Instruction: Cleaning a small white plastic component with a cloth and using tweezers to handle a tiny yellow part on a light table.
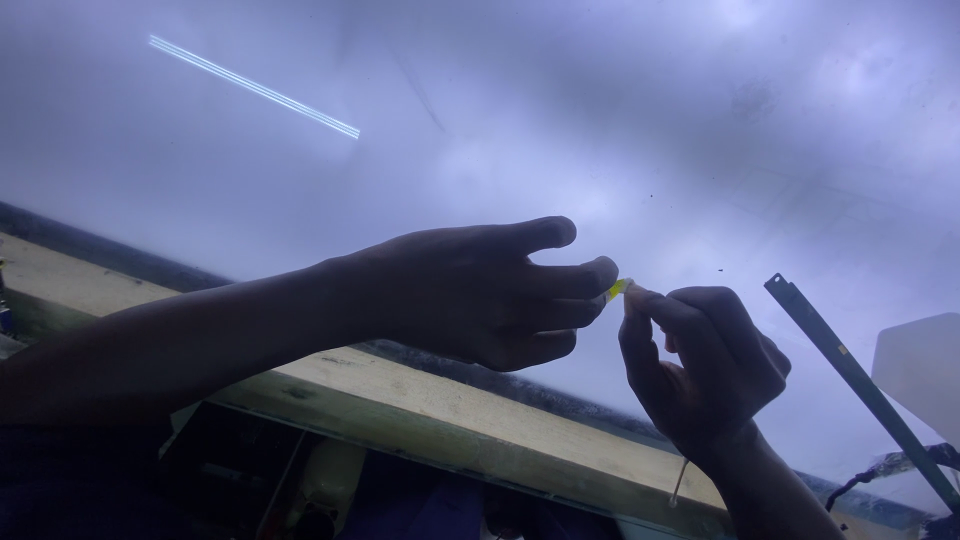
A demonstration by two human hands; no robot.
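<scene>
My left hand (480, 295) and my right hand (705, 365) meet above a large pale glossy sheet (560, 130). Between the fingertips of both hands sits a small yellow-green piece (617, 289). My left hand reaches in from the left with fingers curled and pinches one end. My right hand comes up from the lower right as a fist and pinches the other end with thumb and forefinger. Most of the piece is hidden by the fingers, so its shape is unclear.
A light wooden plank (450, 400) runs diagonally under the sheet's near edge. A thin dark metal strip (850, 370) leans at the right, beside a white plastic part (925, 365). Dark clutter lies below the plank. A bright line (250, 85) reflects in the sheet.
</scene>
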